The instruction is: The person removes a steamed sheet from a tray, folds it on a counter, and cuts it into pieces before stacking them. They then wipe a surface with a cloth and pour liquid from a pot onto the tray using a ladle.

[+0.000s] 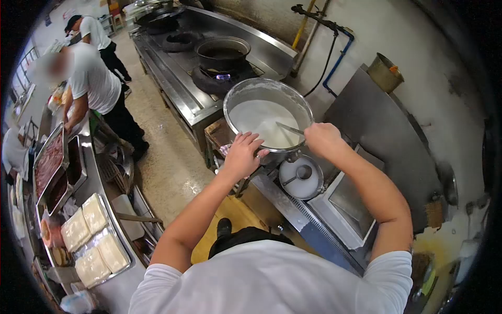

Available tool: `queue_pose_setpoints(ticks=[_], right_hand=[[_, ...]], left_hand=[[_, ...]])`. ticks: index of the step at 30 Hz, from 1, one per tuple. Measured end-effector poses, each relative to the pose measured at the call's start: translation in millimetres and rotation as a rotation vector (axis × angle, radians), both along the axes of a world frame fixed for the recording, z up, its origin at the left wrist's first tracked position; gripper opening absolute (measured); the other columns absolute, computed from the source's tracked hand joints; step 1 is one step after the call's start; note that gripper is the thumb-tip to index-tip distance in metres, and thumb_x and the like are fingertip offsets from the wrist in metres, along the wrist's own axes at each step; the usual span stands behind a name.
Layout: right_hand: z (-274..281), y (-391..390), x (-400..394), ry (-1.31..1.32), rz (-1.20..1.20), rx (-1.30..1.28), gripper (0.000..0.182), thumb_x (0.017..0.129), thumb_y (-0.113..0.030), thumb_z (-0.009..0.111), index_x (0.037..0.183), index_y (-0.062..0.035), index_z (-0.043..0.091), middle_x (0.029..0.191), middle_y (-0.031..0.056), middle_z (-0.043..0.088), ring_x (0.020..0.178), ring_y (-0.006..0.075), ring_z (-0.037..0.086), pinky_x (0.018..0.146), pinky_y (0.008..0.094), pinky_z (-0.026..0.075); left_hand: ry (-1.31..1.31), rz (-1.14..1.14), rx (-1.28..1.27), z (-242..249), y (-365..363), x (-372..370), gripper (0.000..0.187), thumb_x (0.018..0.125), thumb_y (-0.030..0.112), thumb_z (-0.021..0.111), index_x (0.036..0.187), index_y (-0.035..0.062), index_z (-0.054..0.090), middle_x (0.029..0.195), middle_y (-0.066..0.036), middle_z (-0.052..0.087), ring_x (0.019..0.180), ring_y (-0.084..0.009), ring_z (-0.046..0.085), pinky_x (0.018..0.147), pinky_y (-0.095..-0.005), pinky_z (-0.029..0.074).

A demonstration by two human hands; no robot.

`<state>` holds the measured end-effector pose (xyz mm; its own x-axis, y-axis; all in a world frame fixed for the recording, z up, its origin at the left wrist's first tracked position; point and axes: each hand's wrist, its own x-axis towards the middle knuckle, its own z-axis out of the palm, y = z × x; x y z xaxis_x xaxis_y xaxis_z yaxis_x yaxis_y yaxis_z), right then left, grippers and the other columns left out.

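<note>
Left hand (241, 154) fingers spread, flat on near rim of big pot (246, 94) of white liquid; right hand (322, 139) fisted around ladle handle (289, 128) over far rim. Open floor (167, 157) left; small lidded pot (300, 178) just below.

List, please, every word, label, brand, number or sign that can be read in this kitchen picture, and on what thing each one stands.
None can be read.
The big steel pot of white liquid, under the left hand and right hand, shows no marking.
The wrapped trays on the counter carry no readable label.
The small bowl with a ladle is plain.
Coloured boxes far back are too small and blurred to read.
</note>
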<state>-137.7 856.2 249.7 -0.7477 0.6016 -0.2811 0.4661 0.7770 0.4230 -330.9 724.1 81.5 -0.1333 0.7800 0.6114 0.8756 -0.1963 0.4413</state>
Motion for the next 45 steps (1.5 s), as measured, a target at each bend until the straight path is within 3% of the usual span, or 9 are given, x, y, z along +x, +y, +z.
queue_pose_setpoints(ticks=[11,20,25,32,33,36,39,43,45], right_hand=[[81,-29,-18,-0.144,-0.081,-0.136,0.016,0.079,-0.009,0.065,0.087,-0.0009,0.076,0.092,0.0207,0.074,0.09,0.0365,0.073,0.08,0.0456,0.059],[-34,-58,-22,0.216,0.085,-0.108,0.017,0.085,-0.008,0.063,0.093,0.0013,0.075,0.091,0.0197,0.075,0.081,0.0322,0.076,0.072,0.041,0.062],[-92,-29,3,0.29,-0.106,0.06,0.026,0.088,-0.011,0.063,0.111,0.0009,0.068,0.096,0.0217,0.073,0.083,0.0332,0.076,0.069,0.0404,0.063],[-10,3,17,-0.019,-0.13,-0.187,0.024,0.083,-0.005,0.061,0.101,0.0048,0.072,0.094,0.0258,0.073,0.09,0.0396,0.074,0.076,0.046,0.061],[-4,10,13,-0.041,-0.165,-0.173,0.021,0.081,-0.006,0.064,0.093,0.0078,0.074,0.094,0.022,0.075,0.091,0.0338,0.076,0.072,0.0468,0.062],[35,25,-10,-0.275,-0.161,-0.298,0.013,0.072,-0.003,0.063,0.074,0.0032,0.075,0.068,0.021,0.07,0.063,0.031,0.073,0.056,0.045,0.057],[61,24,-24,-0.326,-0.231,-0.456,0.012,0.07,-0.002,0.064,0.066,0.0067,0.071,0.065,0.02,0.068,0.058,0.0301,0.069,0.052,0.0444,0.053],[56,18,-24,-0.246,-0.303,-0.517,0.024,0.089,-0.02,0.062,0.09,0.0027,0.071,0.073,0.0185,0.069,0.064,0.0291,0.069,0.059,0.0447,0.054],[9,21,-18,-0.148,-0.165,-0.453,0.023,0.09,-0.018,0.062,0.091,0.0023,0.072,0.082,0.02,0.071,0.074,0.0312,0.072,0.065,0.0453,0.056]], left_hand=[[-0.053,-0.043,0.047,-17,17,-10,0.021,0.088,0.027,0.074,0.104,0.0146,0.077,0.097,-0.003,0.07,0.107,-0.0256,0.063,0.115,-0.056,0.036],[-0.061,-0.015,0.105,-18,17,-6,0.019,0.084,0.024,0.076,0.101,0.0149,0.076,0.091,-0.003,0.068,0.102,-0.0251,0.063,0.114,-0.0561,0.037],[-0.065,-0.01,0.092,-17,16,-5,0.02,0.083,0.023,0.078,0.1,0.0133,0.077,0.09,-0.003,0.067,0.099,-0.0253,0.062,0.113,-0.0555,0.037],[-0.078,0.003,0.108,-17,15,-2,0.019,0.083,0.023,0.079,0.098,0.0124,0.077,0.088,-0.004,0.067,0.099,-0.025,0.062,0.114,-0.0543,0.038],[-0.08,0.006,0.107,-17,15,-2,0.018,0.083,0.023,0.079,0.098,0.0124,0.077,0.088,-0.004,0.067,0.099,-0.0249,0.062,0.114,-0.0542,0.038],[-0.076,0.006,0.079,-18,15,-3,0.019,0.085,0.026,0.077,0.1,0.0136,0.077,0.09,-0.003,0.067,0.1,-0.025,0.062,0.115,-0.0553,0.036],[-0.073,0.015,0.064,-17,16,-2,0.019,0.085,0.026,0.077,0.1,0.0142,0.077,0.09,-0.003,0.067,0.1,-0.025,0.062,0.115,-0.0552,0.036],[-0.08,0.017,0.072,-18,17,-3,0.019,0.084,0.025,0.078,0.1,0.0149,0.077,0.09,-0.004,0.067,0.101,-0.0257,0.062,0.115,-0.0546,0.037],[-0.073,0.036,0.084,-18,17,-1,0.018,0.083,0.025,0.079,0.098,0.015,0.078,0.089,-0.003,0.067,0.102,-0.0255,0.062,0.114,-0.0535,0.038]])
